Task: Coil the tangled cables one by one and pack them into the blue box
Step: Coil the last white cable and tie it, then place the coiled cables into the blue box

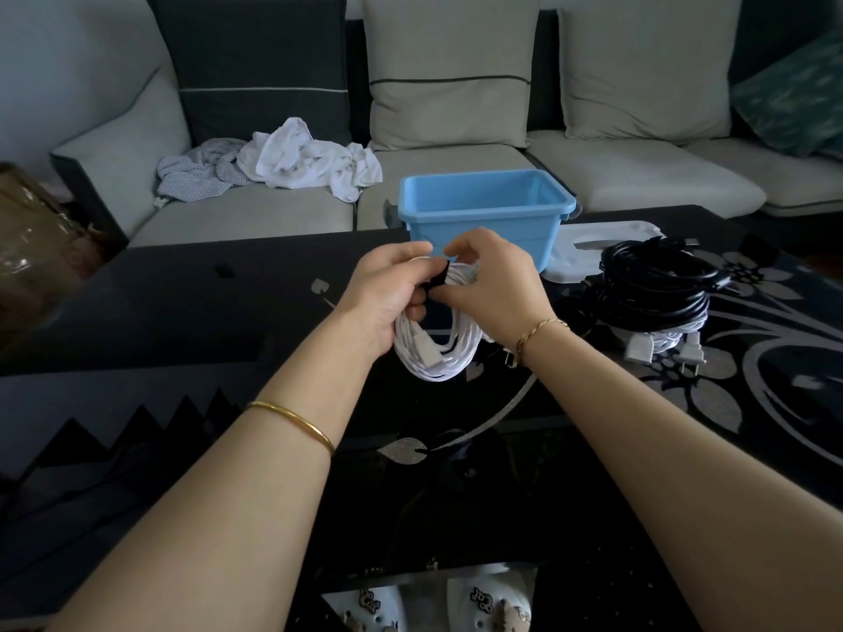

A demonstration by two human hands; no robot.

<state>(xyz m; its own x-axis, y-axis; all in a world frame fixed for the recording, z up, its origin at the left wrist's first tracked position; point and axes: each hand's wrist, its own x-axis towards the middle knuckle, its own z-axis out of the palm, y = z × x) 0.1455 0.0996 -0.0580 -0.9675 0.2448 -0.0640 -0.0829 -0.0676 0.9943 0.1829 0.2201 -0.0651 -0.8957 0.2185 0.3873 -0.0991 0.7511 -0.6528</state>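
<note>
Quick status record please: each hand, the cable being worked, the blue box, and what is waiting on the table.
left hand: grips the white coil, fingers curled through it
right hand: pinches the black strap at the coil's top
coil state: wound, held over the table, not yet boxed
blue box: behind the hands, open; no cable in the visible interior
lid: flat, right of the box
waiting: black cables heaped at right, a white cable with plugs beneath
</note>
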